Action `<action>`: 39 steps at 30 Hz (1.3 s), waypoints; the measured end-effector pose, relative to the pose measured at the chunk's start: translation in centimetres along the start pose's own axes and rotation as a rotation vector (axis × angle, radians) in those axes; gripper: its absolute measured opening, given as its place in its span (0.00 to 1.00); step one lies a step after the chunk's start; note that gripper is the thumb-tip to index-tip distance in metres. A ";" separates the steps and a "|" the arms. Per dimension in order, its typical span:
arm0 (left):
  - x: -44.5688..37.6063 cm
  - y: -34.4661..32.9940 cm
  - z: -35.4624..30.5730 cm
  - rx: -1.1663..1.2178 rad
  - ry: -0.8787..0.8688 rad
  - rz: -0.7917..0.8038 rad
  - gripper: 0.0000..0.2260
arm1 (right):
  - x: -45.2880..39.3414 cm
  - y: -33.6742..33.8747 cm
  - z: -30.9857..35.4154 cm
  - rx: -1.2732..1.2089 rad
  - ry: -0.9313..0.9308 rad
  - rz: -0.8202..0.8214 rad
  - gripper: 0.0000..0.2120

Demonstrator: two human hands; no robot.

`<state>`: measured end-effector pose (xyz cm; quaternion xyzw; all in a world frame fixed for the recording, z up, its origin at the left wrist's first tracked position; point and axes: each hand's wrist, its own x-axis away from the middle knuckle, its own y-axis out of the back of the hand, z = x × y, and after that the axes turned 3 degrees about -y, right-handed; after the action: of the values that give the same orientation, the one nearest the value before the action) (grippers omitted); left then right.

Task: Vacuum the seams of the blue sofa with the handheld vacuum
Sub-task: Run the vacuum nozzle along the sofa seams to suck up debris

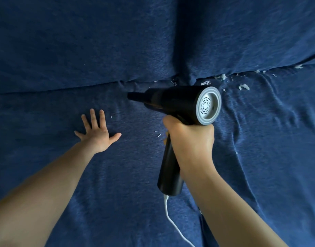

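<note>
Nearest arms: two bare forearms reach in from the lower edge; the right hand [190, 138] sits closer to the work than the left.
Right fingers: clenched round the grip of the black handheld vacuum with the grey vented rear cap [181, 104], one unit only.
Vacuum position: held just above the seat, its slim black nozzle [133, 96] aimed left and slightly away, tip close to the horizontal seam [64, 88] where seat meets backrest; I can't tell whether it touches the fabric.
Long axis: the barrel runs roughly along the seam, the handle drops toward the person, and a white cord [171, 221] trails from its base.
Key relation: most of the white fluff scraps [244, 87] lie to the right of the nozzle, behind the barrel, strung along the seam; I'd guess the vacuum must swing or back up rightward to reach them.
Scrap count: about a dozen visible bits, a few tiny ones on the seat near the handle.
Left hand [98, 134]: fingers released and spread, palm flat on the dark blue fabric sofa [46, 157], well left of the nozzle.
Seams: two in view, the horizontal one and a vertical crease [186, 41] between backrest cushions.
</note>
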<state>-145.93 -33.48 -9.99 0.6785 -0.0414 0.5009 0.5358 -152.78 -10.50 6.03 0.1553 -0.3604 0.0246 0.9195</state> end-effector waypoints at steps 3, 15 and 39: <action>0.1 0.2 -0.1 0.016 0.001 0.004 0.48 | 0.5 0.6 -0.3 0.016 0.033 0.055 0.15; 0.0 0.1 0.0 0.041 -0.005 -0.018 0.49 | 0.5 0.6 -0.8 0.140 0.060 0.046 0.11; -3.7 4.0 -9.4 -0.065 -0.178 0.019 0.45 | -7.2 2.4 3.1 -0.095 -0.076 -0.217 0.19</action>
<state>-156.11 -29.74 -10.62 0.7019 -0.1116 0.4423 0.5471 -160.50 -8.66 4.02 0.1505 -0.3767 -0.0979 0.9088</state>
